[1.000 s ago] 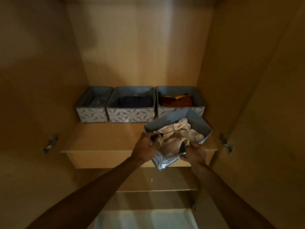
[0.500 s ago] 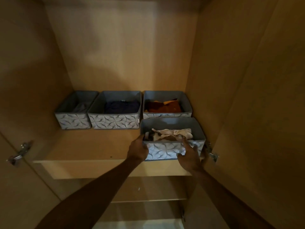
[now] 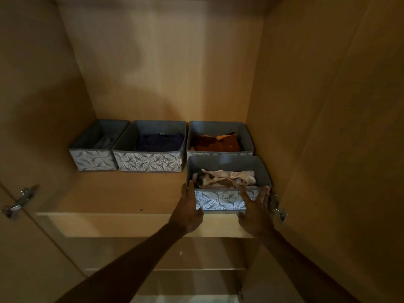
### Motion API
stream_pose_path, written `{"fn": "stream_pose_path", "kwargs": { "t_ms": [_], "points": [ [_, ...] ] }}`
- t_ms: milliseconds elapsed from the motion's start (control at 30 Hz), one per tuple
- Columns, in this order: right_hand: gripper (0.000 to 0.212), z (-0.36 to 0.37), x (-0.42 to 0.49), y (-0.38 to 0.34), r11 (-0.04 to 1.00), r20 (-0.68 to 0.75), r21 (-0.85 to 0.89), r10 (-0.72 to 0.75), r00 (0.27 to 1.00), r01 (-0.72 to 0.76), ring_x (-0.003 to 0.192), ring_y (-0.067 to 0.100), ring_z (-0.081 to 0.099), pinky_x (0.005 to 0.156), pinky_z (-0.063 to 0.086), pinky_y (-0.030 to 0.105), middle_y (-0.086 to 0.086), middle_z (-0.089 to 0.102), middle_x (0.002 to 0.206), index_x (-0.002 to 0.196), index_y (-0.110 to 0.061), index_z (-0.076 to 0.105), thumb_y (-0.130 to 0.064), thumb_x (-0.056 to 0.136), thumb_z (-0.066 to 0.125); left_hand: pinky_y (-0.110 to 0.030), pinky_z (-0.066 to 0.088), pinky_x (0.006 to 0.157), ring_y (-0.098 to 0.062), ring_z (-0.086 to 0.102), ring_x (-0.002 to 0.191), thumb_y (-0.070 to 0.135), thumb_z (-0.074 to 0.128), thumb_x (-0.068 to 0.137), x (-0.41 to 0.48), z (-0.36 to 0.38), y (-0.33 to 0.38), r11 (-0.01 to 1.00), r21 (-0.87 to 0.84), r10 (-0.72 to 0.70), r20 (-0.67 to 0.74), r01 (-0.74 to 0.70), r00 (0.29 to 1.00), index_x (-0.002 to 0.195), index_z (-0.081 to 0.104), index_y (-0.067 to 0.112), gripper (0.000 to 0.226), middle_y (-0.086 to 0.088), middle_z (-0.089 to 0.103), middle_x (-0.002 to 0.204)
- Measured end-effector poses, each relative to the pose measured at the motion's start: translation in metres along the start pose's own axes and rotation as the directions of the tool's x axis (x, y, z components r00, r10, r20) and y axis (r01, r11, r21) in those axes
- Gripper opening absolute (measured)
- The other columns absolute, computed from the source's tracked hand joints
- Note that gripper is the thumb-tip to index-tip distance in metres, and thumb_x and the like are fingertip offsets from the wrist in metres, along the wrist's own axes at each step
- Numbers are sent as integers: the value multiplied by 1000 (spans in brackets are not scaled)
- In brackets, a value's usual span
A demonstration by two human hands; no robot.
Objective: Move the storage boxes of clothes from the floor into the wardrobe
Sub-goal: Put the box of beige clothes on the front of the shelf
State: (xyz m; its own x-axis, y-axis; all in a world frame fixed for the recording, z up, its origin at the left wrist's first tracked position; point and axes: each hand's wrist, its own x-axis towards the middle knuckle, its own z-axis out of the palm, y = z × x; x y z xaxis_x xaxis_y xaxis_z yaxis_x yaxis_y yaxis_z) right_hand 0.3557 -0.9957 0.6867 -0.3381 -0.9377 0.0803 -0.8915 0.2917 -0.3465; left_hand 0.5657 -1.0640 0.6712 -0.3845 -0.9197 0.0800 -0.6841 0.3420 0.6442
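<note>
The storage box, tilted in the air a second ago, is now sitting flat at the near right of the wardrobe shelf, the left hand and right hand releasing it with straightened fingers touching its front, likely finishing this placement.

Four storage boxes, two hands

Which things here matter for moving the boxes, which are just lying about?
Job: beige-clothes box, left hand, right hand, grey-clothes box, navy-clothes box, orange-clothes box, wardrobe shelf.
Lying about: left door hinge, right door hinge, lower shelf.
</note>
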Motion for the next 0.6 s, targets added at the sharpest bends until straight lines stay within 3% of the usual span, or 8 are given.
{"fn": "stream_pose_path", "kwargs": {
  "t_ms": [100,300,600],
  "points": [
    [95,1,3,-1,1000,20,17,-14,1000,14,143,46,-24,114,18,64,27,-30,153,148,-50,-4,-29,86,64,-38,39,108,-33,29,143,22,57,88,0,1,0,1000,2,-14,-18,14,1000,153,-10,11,93,-9,-10,163],
    [92,0,5,-8,997,35,57,-58,998,56,143,46,-22,114,19,57,28,-31,152,150,-47,-3,-33,88,64,-48,47,99,-32,37,137,27,56,73,13,-9,-5,998,-14,-65,-26,65,998,151,-1,23,96,-10,13,159],
    [102,6,17,5,992,21,56,-118,993,116,144,44,-22,116,21,58,25,-32,153,145,-55,-8,-27,83,68,-45,46,102,-25,38,139,28,55,71,12,-10,-11,995,-80,-64,3,64,998,152,-4,27,101,0,12,161]
  ]
}}
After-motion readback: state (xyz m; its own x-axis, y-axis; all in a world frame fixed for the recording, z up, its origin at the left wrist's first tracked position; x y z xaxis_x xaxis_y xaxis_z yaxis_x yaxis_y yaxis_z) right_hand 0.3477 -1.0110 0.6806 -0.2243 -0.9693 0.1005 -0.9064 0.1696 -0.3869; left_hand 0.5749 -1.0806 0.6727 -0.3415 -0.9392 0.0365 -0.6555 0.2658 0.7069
